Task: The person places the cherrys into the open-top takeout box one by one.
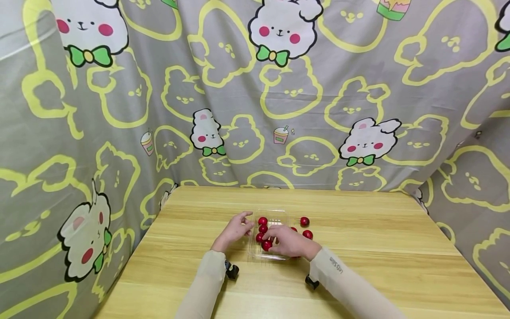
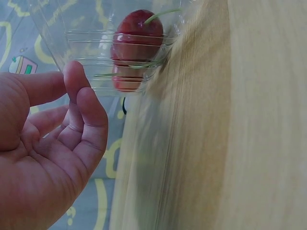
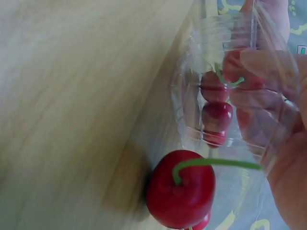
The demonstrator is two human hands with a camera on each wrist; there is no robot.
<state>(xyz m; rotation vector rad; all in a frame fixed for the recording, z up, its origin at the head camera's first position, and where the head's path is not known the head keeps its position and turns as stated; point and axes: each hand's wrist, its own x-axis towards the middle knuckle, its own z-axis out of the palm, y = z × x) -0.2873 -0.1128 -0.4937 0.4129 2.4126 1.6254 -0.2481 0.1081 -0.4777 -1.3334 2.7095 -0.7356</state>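
Observation:
A clear plastic box [image 1: 279, 256] on the table holds several red cherries [image 1: 263, 220] with green stems. At its left wall, my left hand [image 1: 237, 228] has bent fingers, with thumb and fingertip [image 2: 76, 76] meeting at the rim. My right hand [image 1: 292, 241] reaches into the box from the right, palm down. Its thumb and fingers curl about a cherry [image 3: 237, 67] near the box's front left, seen through the plastic in the right wrist view. Part of the box's right side is hidden under this hand.
Right of the box, loose cherries lie on the wooden table [image 1: 378, 248], one at the back [image 1: 304, 221] and another [image 1: 307, 234] beside my right wrist. One cherry [image 3: 181, 189] shows large in the right wrist view. A patterned grey curtain [image 1: 247, 97] stands behind the table.

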